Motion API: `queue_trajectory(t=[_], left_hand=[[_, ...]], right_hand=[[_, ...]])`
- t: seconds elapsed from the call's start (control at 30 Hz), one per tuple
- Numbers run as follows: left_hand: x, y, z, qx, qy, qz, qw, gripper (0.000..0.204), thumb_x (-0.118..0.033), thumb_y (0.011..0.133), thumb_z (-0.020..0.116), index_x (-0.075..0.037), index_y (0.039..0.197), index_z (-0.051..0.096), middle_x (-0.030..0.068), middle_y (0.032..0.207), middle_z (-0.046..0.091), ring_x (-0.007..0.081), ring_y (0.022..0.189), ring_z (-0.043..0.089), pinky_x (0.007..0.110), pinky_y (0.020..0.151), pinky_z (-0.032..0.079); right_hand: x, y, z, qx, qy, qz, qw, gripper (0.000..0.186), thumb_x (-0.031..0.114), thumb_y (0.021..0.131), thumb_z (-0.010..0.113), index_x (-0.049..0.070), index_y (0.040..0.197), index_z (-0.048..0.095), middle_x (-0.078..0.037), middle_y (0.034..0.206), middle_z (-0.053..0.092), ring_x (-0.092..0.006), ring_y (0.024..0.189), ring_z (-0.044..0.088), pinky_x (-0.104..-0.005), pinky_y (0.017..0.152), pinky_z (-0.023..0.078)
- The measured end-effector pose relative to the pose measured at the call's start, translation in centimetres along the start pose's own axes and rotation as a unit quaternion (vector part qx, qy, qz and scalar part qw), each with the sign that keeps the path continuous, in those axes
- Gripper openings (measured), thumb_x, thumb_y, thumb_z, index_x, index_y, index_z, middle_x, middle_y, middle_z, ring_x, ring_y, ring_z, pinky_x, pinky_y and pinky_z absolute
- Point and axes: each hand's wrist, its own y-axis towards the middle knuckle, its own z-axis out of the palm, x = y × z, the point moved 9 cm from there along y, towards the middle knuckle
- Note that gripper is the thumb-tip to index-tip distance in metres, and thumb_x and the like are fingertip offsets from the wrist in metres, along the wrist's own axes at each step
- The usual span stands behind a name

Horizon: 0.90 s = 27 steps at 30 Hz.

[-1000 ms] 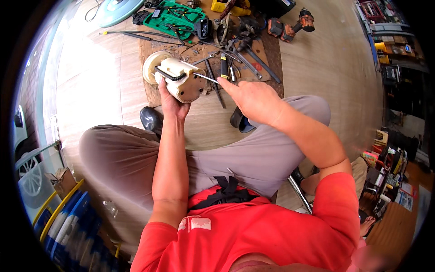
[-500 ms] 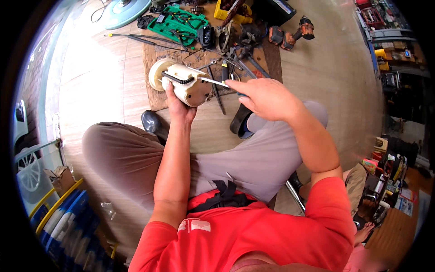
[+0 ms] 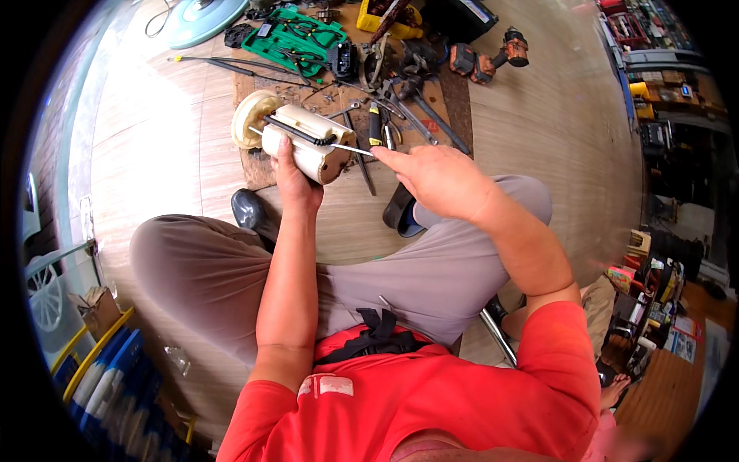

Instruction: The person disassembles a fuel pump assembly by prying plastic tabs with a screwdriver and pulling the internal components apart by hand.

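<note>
Since a second ago, the cream plastic cylinder [image 3: 308,142] has tipped a little higher and further from the lap, and the right hand [image 3: 435,177] has drawn back from it along the thin metal shaft [image 3: 352,149]. That cylinder, a pump-like housing with a wide round flange at its far end and a black strip along its top, lies on its side in the air above the floor, over the near edge of the cardboard sheet [image 3: 254,165]. The left hand [image 3: 291,173] grips it from below, fingers wrapped round the body. The right hand is closed on the handle of a slim tool whose shaft tip meets the near end of the cylinder; the handle itself is hidden in the fist.

It looks like the prying or unscrewing stage at the near end cap. A good next move would need the tip kept seated while the left hand holds the cylinder steady against the push.

Beyond the cylinder, pliers, wrenches, a green tool tray [image 3: 296,38] and a cordless drill [image 3: 485,58] crowd the floor. Left of the cylinder the wood floor offers open room; below it the knees hem things in.
</note>
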Motion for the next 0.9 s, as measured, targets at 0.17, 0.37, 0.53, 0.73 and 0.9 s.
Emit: queue_trajectory(t=[0.17,0.37,0.53,0.73,0.9], left_hand=[[-0.2,0.2,0.5,0.025,0.042,0.003,0.999,0.061,-0.052,0.102,0.042,-0.011,0.148,0.039,0.0101,0.141,0.054,0.0296,0.127,0.054,0.046,0.106,0.046],[-0.2,-0.3,1.0,0.010,0.013,-0.032,0.999,0.060,-0.055,0.101,0.038,-0.013,0.144,0.045,0.0085,0.139,0.055,0.0297,0.124,0.057,0.048,0.103,0.048],[0.3,-0.7,1.6,0.006,-0.018,-0.093,0.995,0.062,-0.057,0.100,0.036,-0.015,0.144,0.045,0.0080,0.138,0.056,0.0295,0.123,0.057,0.050,0.101,0.049],[0.3,-0.3,0.9,0.008,0.001,-0.065,0.998,0.060,-0.054,0.101,0.036,-0.014,0.145,0.043,0.0093,0.139,0.054,0.0297,0.125,0.056,0.050,0.102,0.048],[-0.6,0.5,-0.7,-0.005,0.070,0.021,0.997,0.058,-0.049,0.103,0.039,-0.012,0.147,0.040,0.0094,0.142,0.053,0.0296,0.127,0.054,0.048,0.106,0.045]], right_hand=[[1.3,0.0,0.1,-0.061,-0.034,0.010,0.998,0.053,0.008,0.090,0.056,0.019,0.142,0.053,-0.013,0.080,0.060,-0.0322,0.076,0.065,-0.0431,0.067,0.054],[2.3,0.0,0.3,-0.104,-0.051,-0.008,0.993,0.058,0.007,0.087,0.056,0.021,0.143,0.053,-0.010,0.080,0.058,-0.0284,0.076,0.065,-0.0413,0.063,0.054],[2.6,0.0,0.5,-0.125,-0.083,-0.025,0.988,0.060,0.008,0.086,0.057,0.023,0.143,0.052,-0.008,0.080,0.057,-0.0262,0.074,0.065,-0.0396,0.063,0.055],[2.1,0.2,0.4,-0.080,-0.079,0.006,0.994,0.059,0.007,0.086,0.056,0.023,0.142,0.053,-0.008,0.082,0.058,-0.0270,0.076,0.066,-0.0401,0.064,0.055],[1.1,0.7,0.3,-0.006,-0.045,0.043,0.998,0.056,0.006,0.087,0.055,0.023,0.141,0.054,-0.010,0.085,0.060,-0.0283,0.078,0.067,-0.0403,0.064,0.055]])
